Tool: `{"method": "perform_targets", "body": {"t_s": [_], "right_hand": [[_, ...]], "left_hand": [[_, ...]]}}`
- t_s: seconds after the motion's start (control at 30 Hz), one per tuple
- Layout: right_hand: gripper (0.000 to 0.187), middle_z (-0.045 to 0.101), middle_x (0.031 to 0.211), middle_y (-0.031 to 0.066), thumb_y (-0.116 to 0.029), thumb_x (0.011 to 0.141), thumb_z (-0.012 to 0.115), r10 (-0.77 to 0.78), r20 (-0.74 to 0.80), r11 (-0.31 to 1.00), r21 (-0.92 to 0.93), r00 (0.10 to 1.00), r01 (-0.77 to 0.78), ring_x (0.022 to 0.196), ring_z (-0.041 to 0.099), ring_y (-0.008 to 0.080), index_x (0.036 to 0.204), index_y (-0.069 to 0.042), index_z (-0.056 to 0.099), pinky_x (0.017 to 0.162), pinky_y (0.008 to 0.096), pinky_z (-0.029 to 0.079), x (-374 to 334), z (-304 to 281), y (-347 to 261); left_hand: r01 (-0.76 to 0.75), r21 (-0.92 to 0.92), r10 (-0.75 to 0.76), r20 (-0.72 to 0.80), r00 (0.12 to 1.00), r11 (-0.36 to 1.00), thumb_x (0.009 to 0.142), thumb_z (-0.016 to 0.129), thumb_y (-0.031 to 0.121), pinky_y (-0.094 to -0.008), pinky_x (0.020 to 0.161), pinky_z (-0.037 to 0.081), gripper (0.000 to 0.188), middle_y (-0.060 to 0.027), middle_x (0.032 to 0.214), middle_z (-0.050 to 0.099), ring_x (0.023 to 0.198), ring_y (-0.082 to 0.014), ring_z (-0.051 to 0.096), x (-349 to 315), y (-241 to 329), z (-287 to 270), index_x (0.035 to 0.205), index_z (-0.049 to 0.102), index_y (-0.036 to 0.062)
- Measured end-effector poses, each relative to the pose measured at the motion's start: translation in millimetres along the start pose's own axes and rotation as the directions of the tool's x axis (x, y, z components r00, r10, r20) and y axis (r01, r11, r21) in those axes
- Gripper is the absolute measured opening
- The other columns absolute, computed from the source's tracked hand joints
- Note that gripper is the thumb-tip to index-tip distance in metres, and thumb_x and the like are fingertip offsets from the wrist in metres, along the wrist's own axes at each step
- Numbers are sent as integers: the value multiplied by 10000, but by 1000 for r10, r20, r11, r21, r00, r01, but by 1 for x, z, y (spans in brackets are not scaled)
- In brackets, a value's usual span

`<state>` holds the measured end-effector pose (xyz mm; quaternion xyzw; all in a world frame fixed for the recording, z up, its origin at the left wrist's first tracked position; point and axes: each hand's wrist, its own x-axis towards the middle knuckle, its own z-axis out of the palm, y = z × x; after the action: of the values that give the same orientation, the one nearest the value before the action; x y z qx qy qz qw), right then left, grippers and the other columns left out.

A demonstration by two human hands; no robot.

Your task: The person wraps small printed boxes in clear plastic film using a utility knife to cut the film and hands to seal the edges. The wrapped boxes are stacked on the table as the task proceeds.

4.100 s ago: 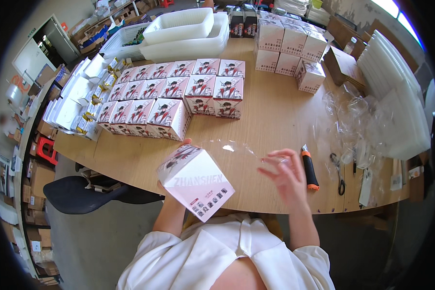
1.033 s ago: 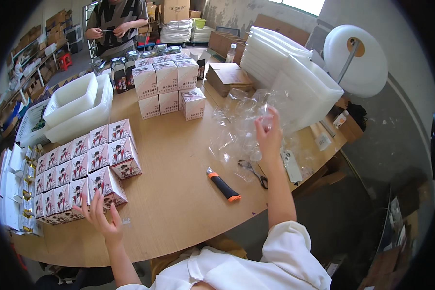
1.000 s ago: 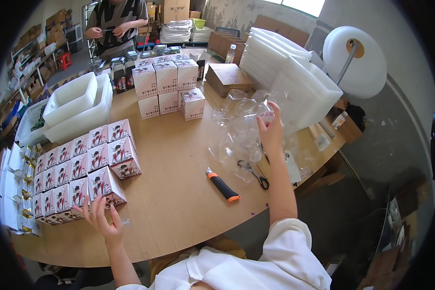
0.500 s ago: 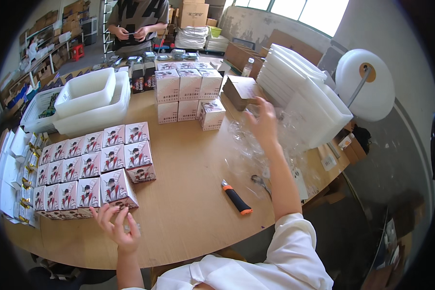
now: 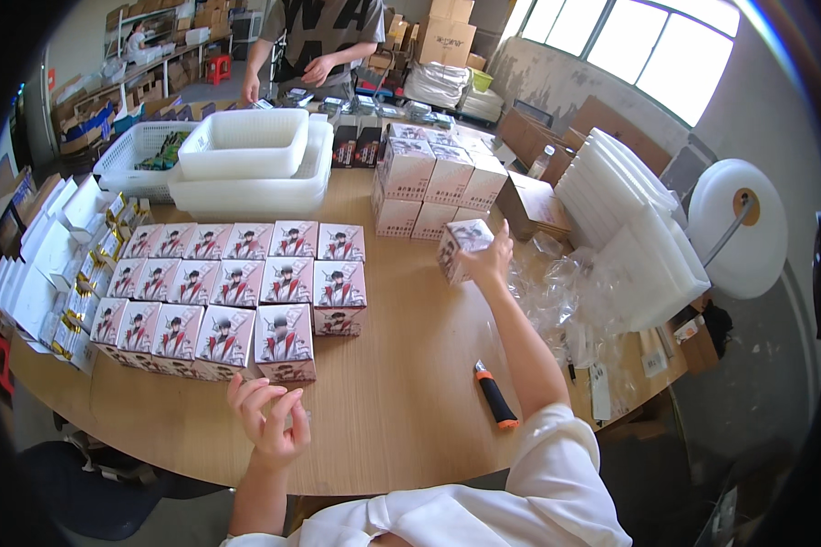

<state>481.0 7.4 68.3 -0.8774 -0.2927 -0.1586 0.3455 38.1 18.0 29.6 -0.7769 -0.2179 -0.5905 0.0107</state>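
- Thumb and fingers of the right hand [image 5: 489, 263] are parted around a pale pink box [image 5: 466, 238] and have hold of it, the thumb on its near side and the fingers along its right.
- That box is just in front of a stack of matching boxes [image 5: 428, 173], slightly tilted; from here I can't tell whether its base is off the wooden table [image 5: 401, 410].
- The left hand [image 5: 272, 428] is half open, palm up, fingers loosely curled, with nothing visible in its grasp.
- Its fingertips come close to the near corner box [image 5: 284, 335] of the three rows of picture-topped boxes [image 5: 239, 282]; whether they touch it, I can't say.
- Right of the held box is a heap of crumpled clear plastic [image 5: 547, 296], with upright translucent trays [image 5: 643, 264] behind it.
- A black-and-orange cutter [image 5: 495, 399] lies left of the right forearm, near the table's edge.
- Beyond the rows, white tubs [image 5: 246, 189] sit nested beside a perforated basket [image 5: 135, 157].
- Across the table stands a co-worker in a grey-brown shirt [image 5: 342, 29].
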Motion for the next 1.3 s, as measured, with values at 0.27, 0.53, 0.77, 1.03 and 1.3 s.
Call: {"method": "perform_targets", "body": {"t_s": [0.27,0.53,0.77,1.03,1.3], "right_hand": [[1280,443,1355,115,-24,548,911,-460,434,707,707,775,23,1258,472,241,1547,-140,119,1042,418,408,-209,-111,-28],[748,450,1360,192,-181,751,825,-506,410,832,462,759,306,1273,439,374,1391,-79,452,1052,454,398,-234,-149,-8],[583,525,1148,197,-65,865,660,-100,421,929,-286,902,236,1079,512,363,1404,-59,439,935,456,422,-247,-141,89],[490,599,1041,154,-19,985,466,-129,634,876,433,762,-211,799,566,245,1467,-78,402,743,341,492,-218,-187,20],[386,665,815,127,7,834,678,-637,655,764,605,406,223,675,602,235,1210,-85,679,609,339,494,-196,-190,-74]], "left_hand": [[331,-392,-224,294,929,859,815,671,35,-355,904,460,176,-140,1071,567,1001,-280,564,11,19,1,988,661,-2],[808,-553,-396,709,584,204,939,592,132,-367,1082,371,421,-144,1401,487,1305,-234,467,-20,51,5,1332,524,-1],[839,-484,-335,856,394,-250,916,489,123,-356,1164,242,560,-137,1485,415,1391,-223,370,-11,57,27,1447,386,-21],[833,-391,-310,908,281,-391,790,561,58,-348,1139,301,655,-141,1416,492,1340,-215,436,-4,52,35,1424,424,-29],[771,-375,-293,922,253,-514,761,594,-40,-362,1142,331,629,-140,1402,511,1362,-223,418,-3,44,38,1378,476,-24]]}}
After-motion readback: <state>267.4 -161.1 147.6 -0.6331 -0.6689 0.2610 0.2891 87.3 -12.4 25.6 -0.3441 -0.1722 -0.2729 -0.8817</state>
